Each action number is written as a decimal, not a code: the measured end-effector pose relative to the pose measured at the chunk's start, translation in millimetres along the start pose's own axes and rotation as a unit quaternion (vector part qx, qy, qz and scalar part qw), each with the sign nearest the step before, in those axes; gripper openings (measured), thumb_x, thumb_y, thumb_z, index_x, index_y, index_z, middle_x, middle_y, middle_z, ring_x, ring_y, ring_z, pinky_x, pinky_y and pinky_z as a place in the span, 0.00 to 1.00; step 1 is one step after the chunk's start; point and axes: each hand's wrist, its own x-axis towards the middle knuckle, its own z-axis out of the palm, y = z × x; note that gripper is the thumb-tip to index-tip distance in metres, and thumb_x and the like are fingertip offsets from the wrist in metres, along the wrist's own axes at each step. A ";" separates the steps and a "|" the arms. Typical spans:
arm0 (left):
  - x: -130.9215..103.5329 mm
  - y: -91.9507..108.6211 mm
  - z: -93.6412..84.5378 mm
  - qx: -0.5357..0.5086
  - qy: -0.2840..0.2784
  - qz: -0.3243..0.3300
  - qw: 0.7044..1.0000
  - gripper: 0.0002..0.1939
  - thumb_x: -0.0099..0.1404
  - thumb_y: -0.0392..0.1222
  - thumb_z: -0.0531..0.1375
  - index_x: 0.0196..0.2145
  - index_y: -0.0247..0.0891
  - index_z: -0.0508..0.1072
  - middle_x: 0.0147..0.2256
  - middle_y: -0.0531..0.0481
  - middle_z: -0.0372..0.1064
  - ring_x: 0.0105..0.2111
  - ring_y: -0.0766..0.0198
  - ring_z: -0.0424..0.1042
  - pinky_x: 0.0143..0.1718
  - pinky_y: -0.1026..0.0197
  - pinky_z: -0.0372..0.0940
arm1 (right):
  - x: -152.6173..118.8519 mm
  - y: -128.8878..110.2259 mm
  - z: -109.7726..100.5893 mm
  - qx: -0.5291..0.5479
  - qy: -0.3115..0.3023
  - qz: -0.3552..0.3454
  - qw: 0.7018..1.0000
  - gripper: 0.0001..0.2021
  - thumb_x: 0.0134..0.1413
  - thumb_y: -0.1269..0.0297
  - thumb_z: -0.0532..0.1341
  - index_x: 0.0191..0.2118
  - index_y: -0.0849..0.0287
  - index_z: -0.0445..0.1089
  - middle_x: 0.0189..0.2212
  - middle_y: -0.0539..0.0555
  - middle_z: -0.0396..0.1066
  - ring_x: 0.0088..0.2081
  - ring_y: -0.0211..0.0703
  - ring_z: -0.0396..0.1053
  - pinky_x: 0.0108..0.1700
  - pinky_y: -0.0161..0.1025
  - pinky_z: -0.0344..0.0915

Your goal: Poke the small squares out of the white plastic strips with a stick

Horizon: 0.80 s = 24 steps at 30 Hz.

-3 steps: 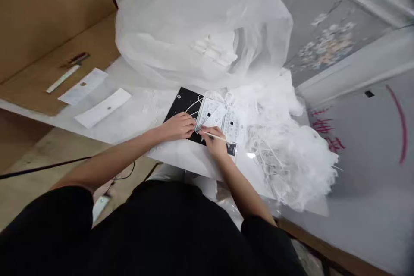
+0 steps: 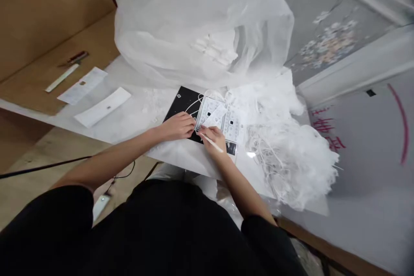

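A thin white stick (image 2: 211, 142) is pinched in my right hand (image 2: 216, 140), its upper end at the fingertips and its other end pointing down to the right. My left hand (image 2: 178, 126) is closed, with its fingertips at the lower left corner of a white printed card (image 2: 230, 131); what it pinches is hidden. The card has rows of small round marks and dark square holes. On it lies a smaller slanted white piece (image 2: 216, 115). Beneath is a black board (image 2: 181, 101), and white cords (image 2: 194, 105) loop along the card's top edge.
At the right lies a heap of white cords and fluffy strands (image 2: 291, 164). A large translucent plastic bag (image 2: 194, 21) with white contents stands behind the board. Two white strips, a curved one (image 2: 102, 107) and a flat one (image 2: 82, 85), lie left, near a cardboard box (image 2: 58, 21).
The stick in my right hand has swung, so its free end now points lower and nearer my wrist. My left hand has stayed in place.
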 end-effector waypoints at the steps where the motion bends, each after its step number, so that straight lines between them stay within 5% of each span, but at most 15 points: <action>1: -0.1 0.3 -0.6 -0.002 -0.001 0.002 1.000 0.09 0.69 0.36 0.55 0.32 0.37 0.74 0.39 0.48 0.75 0.41 0.60 0.71 0.47 0.56 0.62 | -0.7 -1.2 0.3 -0.016 -0.010 -0.006 1.000 0.07 0.66 0.62 0.59 0.42 0.51 0.76 0.45 0.51 0.79 0.45 0.48 0.72 0.47 0.44 0.66; 6: 0.5 1.5 -3.8 -0.025 -0.017 -0.001 1.000 0.10 0.69 0.35 0.55 0.33 0.37 0.75 0.39 0.47 0.75 0.41 0.61 0.71 0.47 0.56 0.62 | 0.7 -6.5 -2.2 -0.039 -0.017 0.006 0.999 0.08 0.67 0.63 0.58 0.43 0.52 0.74 0.47 0.54 0.78 0.44 0.49 0.71 0.46 0.45 0.65; 15: -0.7 0.9 -8.0 -0.058 -0.035 0.003 0.998 0.11 0.68 0.33 0.54 0.32 0.37 0.75 0.40 0.47 0.75 0.43 0.60 0.71 0.48 0.55 0.61 | 9.8 7.2 -20.9 0.080 0.082 0.135 0.984 0.12 0.68 0.61 0.52 0.42 0.54 0.74 0.38 0.55 0.78 0.39 0.48 0.72 0.44 0.44 0.68; 19: -1.3 0.3 -11.4 -0.077 -0.048 -0.007 0.996 0.11 0.69 0.34 0.53 0.32 0.38 0.74 0.40 0.47 0.75 0.42 0.60 0.71 0.48 0.55 0.60 | 21.9 44.5 -52.5 0.068 0.155 0.215 0.962 0.13 0.67 0.58 0.53 0.40 0.57 0.73 0.34 0.54 0.75 0.35 0.45 0.71 0.34 0.39 0.65; 24: -1.4 -1.0 -17.4 -0.112 -0.046 -0.029 0.992 0.11 0.67 0.33 0.54 0.30 0.39 0.74 0.39 0.47 0.75 0.43 0.59 0.71 0.47 0.55 0.60 | 58.3 128.6 -129.3 0.006 0.168 0.252 0.953 0.10 0.64 0.61 0.55 0.40 0.59 0.72 0.30 0.52 0.75 0.28 0.39 0.69 0.32 0.35 0.62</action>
